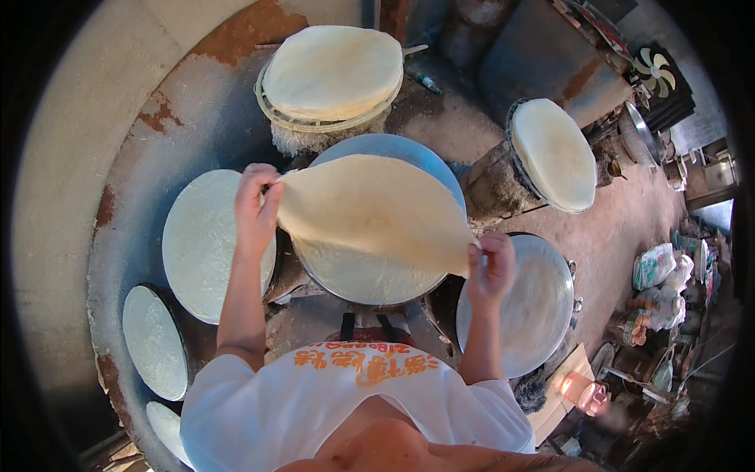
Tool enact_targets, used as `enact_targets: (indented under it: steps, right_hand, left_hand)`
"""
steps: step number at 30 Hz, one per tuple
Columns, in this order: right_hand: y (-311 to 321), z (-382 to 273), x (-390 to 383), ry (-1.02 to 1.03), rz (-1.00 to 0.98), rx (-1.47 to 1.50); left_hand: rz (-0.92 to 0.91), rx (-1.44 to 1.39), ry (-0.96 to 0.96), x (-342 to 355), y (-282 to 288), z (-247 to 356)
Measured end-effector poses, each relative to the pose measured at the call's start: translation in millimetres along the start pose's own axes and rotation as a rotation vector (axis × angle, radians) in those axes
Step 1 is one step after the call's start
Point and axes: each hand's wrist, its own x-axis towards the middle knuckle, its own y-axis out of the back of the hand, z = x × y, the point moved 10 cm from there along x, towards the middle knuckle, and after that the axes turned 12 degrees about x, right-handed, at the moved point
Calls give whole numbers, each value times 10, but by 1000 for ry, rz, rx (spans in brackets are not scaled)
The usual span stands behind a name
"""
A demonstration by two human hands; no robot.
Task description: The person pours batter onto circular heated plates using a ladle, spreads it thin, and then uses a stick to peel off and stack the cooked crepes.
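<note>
Sheet: a thin, pale round sheet (pixel 373 208) hung at frame centre, lifted over the middle pan (pixel 377 275), which sat just below it.
Left hand: the left hand (pixel 255 206) pinched the sheet's left edge, grip narrow, fingers closed on the rim.
Right hand: the right hand (pixel 491 263) pinched the lower right edge, grip likewise narrow and closed on the sheet.
Weight: it looked very light; two fingertip pinches carried all of it.
Stiffness: soft and limp, judging by how it sagged and curved between the hands.
Fragility: probably easy to tear, so the pull between the hands wanted to stay gentle and even.
Where to hold: at the rim, at two points well apart, as here; a single hold would likely let it fold on itself.
Surface: it appeared dry and matte, not slippery.
Stacks: finished sheets lay piled on a rack (pixel 330 75) at upper centre and another pile (pixel 554 153) at upper right.
Other pans: a coated pan (pixel 200 244) lay at left; a bare pan (pixel 535 311) at lower right.
</note>
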Motion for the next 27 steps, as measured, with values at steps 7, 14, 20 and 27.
enact_targets:
  steps: [7,14,20,27]
  right_hand:
    - [670,856,752,-560,-104,290]
    - [2673,706,2497,-246,137,392]
    - [3761,2548,2021,-449,346,332]
    - [4191,3951,1299,-537,511,105]
  left_hand:
    - [-307,113,-6,1091,-734,828]
    - [-64,42,-506,1910,-2102,2566]
    - [-306,256,-583,1187,-4477,1790]
    - [-385,358,-678,611,-5824,1290]
